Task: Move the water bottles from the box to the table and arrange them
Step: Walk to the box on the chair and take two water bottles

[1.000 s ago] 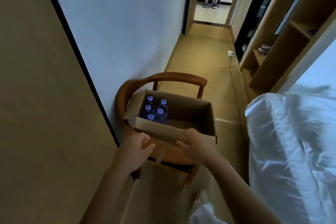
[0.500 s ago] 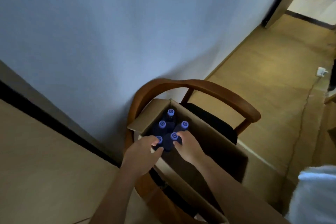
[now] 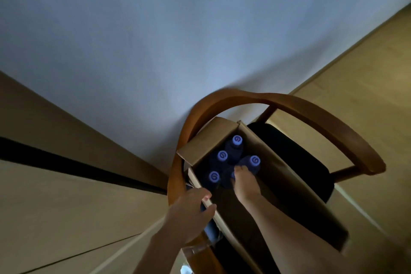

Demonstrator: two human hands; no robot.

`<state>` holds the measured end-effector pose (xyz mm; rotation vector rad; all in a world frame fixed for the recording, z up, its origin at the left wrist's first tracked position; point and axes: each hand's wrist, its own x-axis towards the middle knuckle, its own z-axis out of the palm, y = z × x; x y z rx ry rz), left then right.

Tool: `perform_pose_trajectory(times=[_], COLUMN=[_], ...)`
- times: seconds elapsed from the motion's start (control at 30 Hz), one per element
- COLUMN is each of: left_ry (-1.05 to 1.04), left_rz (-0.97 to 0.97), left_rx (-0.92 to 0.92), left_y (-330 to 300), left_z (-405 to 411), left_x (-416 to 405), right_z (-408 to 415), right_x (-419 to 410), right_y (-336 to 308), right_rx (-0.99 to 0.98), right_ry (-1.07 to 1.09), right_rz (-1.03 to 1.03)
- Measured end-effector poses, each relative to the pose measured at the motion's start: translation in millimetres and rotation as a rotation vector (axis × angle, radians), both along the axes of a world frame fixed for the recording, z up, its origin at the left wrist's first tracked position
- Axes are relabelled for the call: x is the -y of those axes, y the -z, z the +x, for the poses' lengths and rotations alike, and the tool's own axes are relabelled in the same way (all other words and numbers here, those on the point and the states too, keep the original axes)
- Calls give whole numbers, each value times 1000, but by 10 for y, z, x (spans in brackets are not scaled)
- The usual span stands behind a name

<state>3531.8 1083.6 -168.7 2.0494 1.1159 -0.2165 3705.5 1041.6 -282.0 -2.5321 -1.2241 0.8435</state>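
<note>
Reaching into the box [image 3: 275,176] on the chair [image 3: 311,115], the right hand [image 3: 243,182] covers a bottle cap; its grip cannot be told. Left hand [image 3: 191,213] grips a bottle [image 3: 211,231], half hidden. Four caps [image 3: 222,155] show a swirl logo, no readable writing.

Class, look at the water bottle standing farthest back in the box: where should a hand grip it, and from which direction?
Grip the farthest bottle at its cap and neck, coming straight down. It stands upright, packed against box wall and neighbours, so only its top is exposed.
</note>
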Motion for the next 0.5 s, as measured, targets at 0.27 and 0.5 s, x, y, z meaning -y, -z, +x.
perform_pose_trajectory(times=[0.27,0.5], left_ry=[111,126], left_rz=[98,63], left_rx=[32,161], left_y=[-107,-113], left_z=[260,521], left_x=[-127,-109], right_z=[63,5], right_x=[89,373], right_y=[-722,-2000], right_rx=[45,53], right_ry=[-40,-34], right_rz=[153,207])
